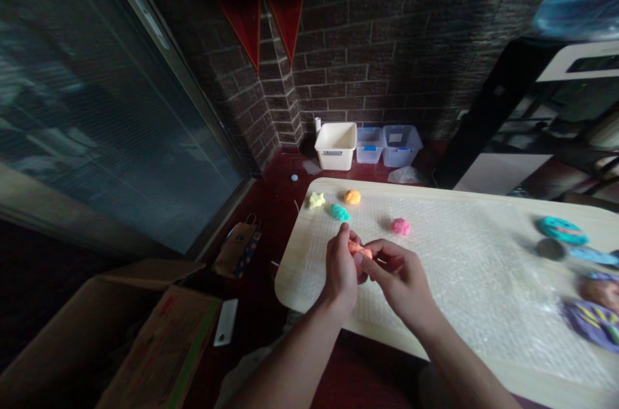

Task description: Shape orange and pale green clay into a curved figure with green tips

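A lump of orange modelling clay is held between both hands above the near left part of the table. My left hand wraps around its left side, thumb up. With thumb and fingers, my right hand pinches its right end. Beyond the hands lie a teal clay lump, a pale yellow clay piece with a star-like outline, and a yellow-orange clay lump. A pink clay lump sits to the right of them. The fingertips under the orange clay are partly hidden.
Bubble wrap covers much of the pale table. At the right are a teal decorated piece, a dark round-ended object and a purple piece. Beyond the table stand a white basket and clear bins. A cardboard box is at lower left.
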The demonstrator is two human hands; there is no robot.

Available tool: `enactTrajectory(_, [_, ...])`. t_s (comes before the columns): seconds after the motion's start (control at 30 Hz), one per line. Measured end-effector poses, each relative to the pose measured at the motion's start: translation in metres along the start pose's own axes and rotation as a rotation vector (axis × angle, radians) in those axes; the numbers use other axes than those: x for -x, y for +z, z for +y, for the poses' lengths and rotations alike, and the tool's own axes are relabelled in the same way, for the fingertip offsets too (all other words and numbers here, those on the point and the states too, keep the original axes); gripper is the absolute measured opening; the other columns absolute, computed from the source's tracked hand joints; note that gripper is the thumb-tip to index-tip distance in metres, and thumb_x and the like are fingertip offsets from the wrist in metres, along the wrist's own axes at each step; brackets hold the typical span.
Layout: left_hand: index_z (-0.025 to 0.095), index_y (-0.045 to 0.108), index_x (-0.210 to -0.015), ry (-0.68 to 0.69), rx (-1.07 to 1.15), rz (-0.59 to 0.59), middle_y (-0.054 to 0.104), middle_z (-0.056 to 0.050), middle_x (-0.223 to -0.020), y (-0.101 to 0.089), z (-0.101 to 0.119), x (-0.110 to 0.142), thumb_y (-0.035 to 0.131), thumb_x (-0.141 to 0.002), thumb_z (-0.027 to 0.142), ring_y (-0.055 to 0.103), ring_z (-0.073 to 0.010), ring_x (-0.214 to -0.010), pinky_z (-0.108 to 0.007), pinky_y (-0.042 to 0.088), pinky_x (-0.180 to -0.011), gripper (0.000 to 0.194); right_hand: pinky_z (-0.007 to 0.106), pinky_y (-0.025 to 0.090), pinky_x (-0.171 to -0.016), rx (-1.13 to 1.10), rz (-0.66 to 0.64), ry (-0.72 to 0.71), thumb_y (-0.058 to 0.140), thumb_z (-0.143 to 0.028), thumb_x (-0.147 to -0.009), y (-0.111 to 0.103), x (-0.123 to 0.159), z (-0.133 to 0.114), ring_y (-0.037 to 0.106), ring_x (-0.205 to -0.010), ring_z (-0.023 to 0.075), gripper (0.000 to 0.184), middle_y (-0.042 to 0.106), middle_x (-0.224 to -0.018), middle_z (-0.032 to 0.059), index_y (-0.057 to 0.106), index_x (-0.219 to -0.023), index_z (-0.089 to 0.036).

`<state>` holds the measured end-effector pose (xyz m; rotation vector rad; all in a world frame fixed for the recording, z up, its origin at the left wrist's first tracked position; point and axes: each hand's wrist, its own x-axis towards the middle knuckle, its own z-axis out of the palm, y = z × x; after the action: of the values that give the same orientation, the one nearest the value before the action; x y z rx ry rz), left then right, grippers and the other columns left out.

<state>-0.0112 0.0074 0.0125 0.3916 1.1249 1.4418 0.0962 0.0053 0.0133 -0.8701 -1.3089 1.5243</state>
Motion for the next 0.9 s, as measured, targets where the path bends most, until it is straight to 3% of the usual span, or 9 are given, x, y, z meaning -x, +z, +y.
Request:
enactTrajectory(0.13, [0.02,0.054,-0.082,-0.069,0.03,-0.074,0.052,0.005,-0.062,-0.002,0.002,-0.003,0.07,-0.079,0.059,0.043,-0.0087,-0.044,-0.021,0.027,-0.042,0.042,0.029,0.054,-0.062,0.023,0.047,-0.017,0.082,-0.05,-0.087,-0.005,-0.003,-0.001,0.065,-0.065,0.0171,0.034,0.071,-0.074,0.0046,0.073,-0.085,-0.017])
enactTrajectory(0.3, [0.016,0.065,-0.086,0.021,0.109,-0.234,0.061,0.001,-0.076,-0.005,0.009,-0.004,0.08,-0.074,0.037,0.053,-0.0095,-0.06,-0.021,0.035,-0.051,0.028,0.028,0.052,-0.06,0.027,0.152,-0.044,0.077,-0.051,-0.091,-0.013,-0.006,0.001,0.063,-0.068,0.0172,0.033,0.071,-0.077,0.0052,0.075,-0.09,-0.017])
enactTrajectory(0.43, [0.014,0.074,-0.091,0.128,0.069,-0.344,0.07,-0.004,-0.09,-0.007,0.013,-0.004,0.082,-0.081,0.028,0.061,-0.0117,-0.08,-0.021,0.045,-0.07,0.019,0.03,0.053,-0.06,0.048,0.209,-0.007,0.075,-0.052,-0.091,-0.018,-0.007,0.004,0.063,-0.07,0.0192,0.034,0.07,-0.076,0.0054,0.077,-0.092,-0.018])
enactTrajectory(0.5, [0.015,0.078,-0.098,0.193,-0.007,-0.343,0.074,-0.007,-0.097,-0.009,0.013,-0.005,0.083,-0.083,0.03,0.067,-0.0155,-0.09,-0.024,0.05,-0.082,0.022,0.035,0.058,-0.069,0.098,0.239,-0.023,0.074,-0.053,-0.091,-0.022,-0.007,0.007,0.069,-0.081,0.0236,0.035,0.076,-0.092,0.0092,0.078,-0.103,-0.019])
enactTrajectory(0.57, [0.015,0.08,-0.105,0.267,-0.113,-0.289,0.077,-0.011,-0.106,-0.011,0.011,-0.005,0.086,-0.081,0.033,0.07,-0.0206,-0.1,-0.029,0.053,-0.091,0.031,0.046,0.061,-0.088,0.178,0.295,-0.088,0.073,-0.052,-0.092,-0.025,-0.005,0.009,0.071,-0.105,0.0301,0.043,0.076,-0.121,0.0136,0.075,-0.122,-0.022])
enactTrajectory(0.67, [0.016,0.08,-0.11,0.331,-0.241,-0.211,0.079,-0.013,-0.109,-0.011,0.005,-0.003,0.094,-0.072,0.03,0.073,-0.0247,-0.101,-0.033,0.056,-0.093,0.043,0.058,0.05,-0.112,0.303,0.266,-0.197,0.07,-0.049,-0.096,-0.027,-0.001,0.01,0.062,-0.134,0.0349,0.057,0.062,-0.15,0.0169,0.059,-0.146,-0.024])
enactTrajectory(0.77, [0.02,0.08,-0.106,0.308,-0.252,-0.18,0.08,-0.01,-0.099,-0.008,-0.001,0.005,0.098,-0.064,0.022,0.075,-0.0255,-0.092,-0.034,0.059,-0.086,0.046,0.058,0.05,-0.112,0.414,0.173,-0.231,0.072,-0.046,-0.096,-0.024,0.003,0.01,0.062,-0.135,0.0358,0.066,0.06,-0.152,0.02,0.05,-0.153,-0.022])
enactTrajectory(0.9, [0.024,0.079,-0.102,0.351,-0.355,-0.184,0.08,-0.007,-0.097,-0.003,-0.004,0.018,0.092,-0.068,0.015,0.076,-0.0255,-0.089,-0.032,0.058,-0.081,0.037,0.052,0.057,-0.104,0.429,0.178,-0.218,0.082,-0.048,-0.087,-0.016,0.003,0.009,0.068,-0.125,0.0352,0.074,0.066,-0.142,0.0199,0.052,-0.148,-0.02])
